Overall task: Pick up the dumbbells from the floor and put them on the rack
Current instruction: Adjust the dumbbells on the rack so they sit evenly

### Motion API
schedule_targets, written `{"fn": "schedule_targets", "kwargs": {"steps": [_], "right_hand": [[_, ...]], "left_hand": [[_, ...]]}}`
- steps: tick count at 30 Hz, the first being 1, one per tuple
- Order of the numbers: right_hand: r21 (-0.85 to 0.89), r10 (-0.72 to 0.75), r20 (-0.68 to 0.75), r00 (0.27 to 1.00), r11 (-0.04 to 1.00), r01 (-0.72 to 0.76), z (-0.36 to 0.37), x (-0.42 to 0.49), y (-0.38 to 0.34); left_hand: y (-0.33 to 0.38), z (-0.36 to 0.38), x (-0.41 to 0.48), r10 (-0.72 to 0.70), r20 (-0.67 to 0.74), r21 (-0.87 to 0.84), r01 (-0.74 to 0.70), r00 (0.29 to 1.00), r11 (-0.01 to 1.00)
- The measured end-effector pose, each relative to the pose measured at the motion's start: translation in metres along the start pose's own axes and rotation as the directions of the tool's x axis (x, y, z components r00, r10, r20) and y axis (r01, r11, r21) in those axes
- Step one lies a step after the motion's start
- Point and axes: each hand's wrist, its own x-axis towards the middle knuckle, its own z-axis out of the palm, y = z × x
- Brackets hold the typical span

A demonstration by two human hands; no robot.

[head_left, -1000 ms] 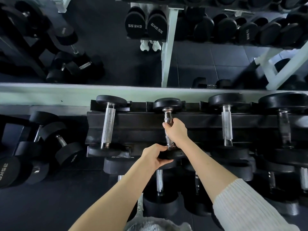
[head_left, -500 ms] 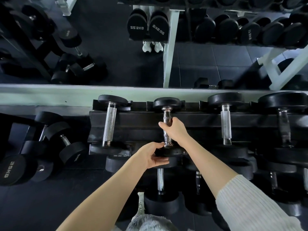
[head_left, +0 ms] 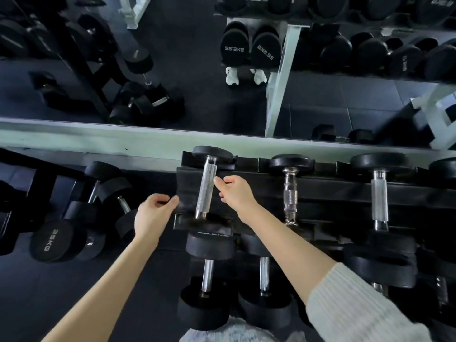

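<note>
The black rack [head_left: 325, 191] runs across the middle with dumbbells lying in its top cradles. The leftmost dumbbell [head_left: 206, 188] has a knurled silver handle and black heads. Right of it lies the dumbbell with a ringed chrome handle [head_left: 290, 193], with no hand on it. My right hand [head_left: 236, 193] hovers just right of the knurled handle, fingers apart, a fingertip close to the bar. My left hand [head_left: 153, 214] is at the rack's left end, fingers loosely curled, holding nothing.
More dumbbells fill the lower tier [head_left: 207, 275] below my arms and the top tier to the right [head_left: 380, 193]. Large 35KG dumbbells [head_left: 51, 243] sit on the floor at left. A pale ledge [head_left: 123, 140] and a mirror back the rack.
My right hand let go of the chrome-handled dumbbell, and my left hand left its near head. Both hands moved left to the leftmost dumbbell, and the view shifted with them.
</note>
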Motion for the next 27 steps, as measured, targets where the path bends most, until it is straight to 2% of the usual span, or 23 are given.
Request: {"fn": "schedule_targets", "kwargs": {"steps": [1, 3, 6, 9, 12, 23, 27], "right_hand": [[0.034, 0.024, -0.013, 1.000, 0.999, -0.024, 0.010, 0.009, -0.003], [0.097, 0.052, -0.056, 0.997, 0.994, -0.047, 0.026, 0.025, -0.008], [0.111, 0.073, -0.078, 0.994, 0.992, -0.064, 0.040, 0.038, -0.010], [0.159, 0.085, -0.050, 0.995, 0.984, -0.076, 0.050, 0.044, -0.009], [0.141, 0.058, -0.054, 0.997, 0.989, -0.050, 0.054, 0.047, -0.009], [0.007, 0.032, -0.066, 0.997, 0.999, -0.031, 0.058, 0.046, -0.010], [0.010, 0.055, -0.052, 0.997, 0.998, -0.055, 0.057, 0.045, -0.012]], "left_hand": [[-0.005, -0.001, 0.009, -0.144, 0.096, -0.044, 0.148, 0.985, 0.988], [-0.013, 0.001, 0.020, -0.340, 0.289, -0.092, 0.379, 0.895, 0.921], [-0.019, 0.008, 0.022, -0.420, 0.503, -0.222, 0.583, 0.755, 0.782], [-0.024, 0.015, 0.021, -0.392, 0.563, -0.301, 0.623, 0.727, 0.722], [-0.022, 0.021, 0.022, -0.402, 0.580, -0.416, 0.682, 0.709, 0.602], [-0.022, 0.026, 0.019, -0.424, 0.622, -0.392, 0.730, 0.658, 0.559], [-0.020, 0.025, 0.021, -0.429, 0.620, -0.357, 0.723, 0.657, 0.591]]}}
